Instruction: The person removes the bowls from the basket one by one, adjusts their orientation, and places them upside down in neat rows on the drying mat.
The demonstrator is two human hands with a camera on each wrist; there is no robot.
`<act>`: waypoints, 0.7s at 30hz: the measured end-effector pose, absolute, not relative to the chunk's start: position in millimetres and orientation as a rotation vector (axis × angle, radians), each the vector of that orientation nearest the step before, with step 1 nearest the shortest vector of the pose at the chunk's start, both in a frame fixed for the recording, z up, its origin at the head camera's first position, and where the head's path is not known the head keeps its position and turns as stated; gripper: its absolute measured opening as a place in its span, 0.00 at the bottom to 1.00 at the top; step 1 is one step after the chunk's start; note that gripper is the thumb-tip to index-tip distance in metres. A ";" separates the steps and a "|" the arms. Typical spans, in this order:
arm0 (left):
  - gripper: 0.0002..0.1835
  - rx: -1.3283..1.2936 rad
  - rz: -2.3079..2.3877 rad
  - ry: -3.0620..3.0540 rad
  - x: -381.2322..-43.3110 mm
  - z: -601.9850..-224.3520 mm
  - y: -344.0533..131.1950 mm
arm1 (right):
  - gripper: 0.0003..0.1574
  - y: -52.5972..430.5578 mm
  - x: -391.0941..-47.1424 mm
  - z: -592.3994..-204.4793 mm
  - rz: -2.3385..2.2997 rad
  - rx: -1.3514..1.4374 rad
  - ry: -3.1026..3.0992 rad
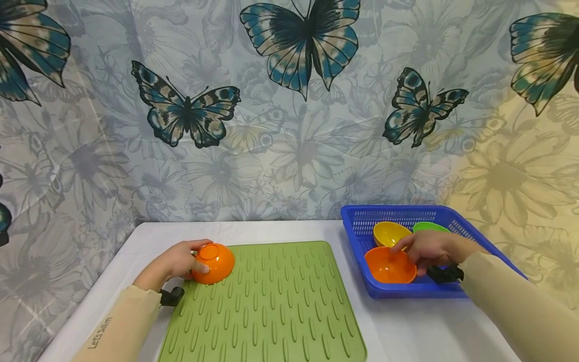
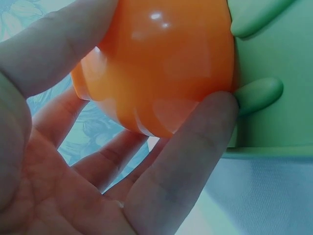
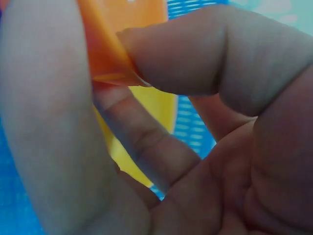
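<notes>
At the back left corner of the green mat (image 1: 271,311), my left hand (image 1: 177,259) grips an orange bowl (image 1: 218,262) turned upside down. In the left wrist view its fingers are spread round the curved side of that bowl (image 2: 161,58), close to the mat's ridges. Over on the right, my right hand (image 1: 436,249) pinches the rim of a second orange bowl (image 1: 389,269), which faces up inside the blue basket (image 1: 350,221). Thumb and fingers meet at the wall of this bowl (image 3: 105,54) in the right wrist view.
Behind the second orange bowl, the basket holds a yellow bowl (image 1: 390,233) and a green bowl (image 1: 429,226), the latter partly hidden by my right hand. A white cloth (image 1: 312,232) covers the table. A butterfly-printed curtain (image 1: 289,171) hangs along the table's back edge.
</notes>
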State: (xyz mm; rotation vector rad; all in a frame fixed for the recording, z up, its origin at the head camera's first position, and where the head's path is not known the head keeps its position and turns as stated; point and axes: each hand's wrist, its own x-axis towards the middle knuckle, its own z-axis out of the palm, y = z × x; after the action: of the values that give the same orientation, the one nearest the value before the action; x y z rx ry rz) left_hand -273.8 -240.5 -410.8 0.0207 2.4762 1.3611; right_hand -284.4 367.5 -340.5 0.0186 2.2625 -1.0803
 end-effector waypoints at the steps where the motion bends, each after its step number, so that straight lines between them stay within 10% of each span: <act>1: 0.48 0.029 1.357 2.477 -273.7 -410.8 -240.5 | 0.33 367.5 -283.3 -338.2 -1.092 0.016 2.273; 21: 0.47 0.165 1.198 2.578 -266.7 -406.7 -234.5 | 0.26 388.0 -261.9 -320.7 -1.832 -0.041 1.963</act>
State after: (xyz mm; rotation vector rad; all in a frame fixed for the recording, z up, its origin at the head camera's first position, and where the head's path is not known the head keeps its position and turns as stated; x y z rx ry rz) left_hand -266.7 -234.5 -406.7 0.1648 2.5779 1.1977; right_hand -261.9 388.0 -320.7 -0.0413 1.9631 -1.8322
